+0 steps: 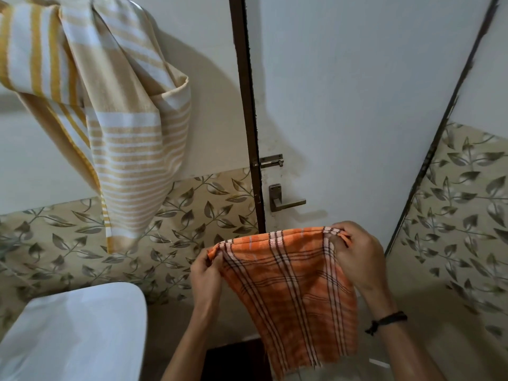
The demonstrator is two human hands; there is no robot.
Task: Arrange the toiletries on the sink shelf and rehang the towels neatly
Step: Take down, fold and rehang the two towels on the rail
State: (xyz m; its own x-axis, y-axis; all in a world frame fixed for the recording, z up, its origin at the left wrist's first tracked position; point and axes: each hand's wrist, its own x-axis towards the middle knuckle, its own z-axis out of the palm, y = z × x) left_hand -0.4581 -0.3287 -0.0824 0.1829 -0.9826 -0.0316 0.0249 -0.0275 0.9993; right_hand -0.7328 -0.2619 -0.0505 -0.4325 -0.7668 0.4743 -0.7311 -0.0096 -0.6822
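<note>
— What are you doing with that cloth?

— I'm holding the orange checked towel (pixel 291 284) up in front of the door (pixel 343 105), its top edge stretched between my hands. My left hand (pixel 206 273) is pinching the left corner, fingers (pixel 213 259) closed on the hem; my right hand (pixel 357 259) is gripping the right corner the same way. The rest is hanging free below.

— How do you get it neat?

— I'd say by keeping the top edge taut and level, corners matched, before draping it — otherwise it'll be hanging crooked.

— And the room around you?

— From the left: the sink (pixel 71 334) is sitting low beside me, the yellow striped towel (pixel 115 127) is hanging bunched on the wall above leaf-patterned tiles (pixel 192 215), then the door with its latch (pixel 270 161) and handle (pixel 286 202). I'm not seeing the shelf or toiletries.
</note>
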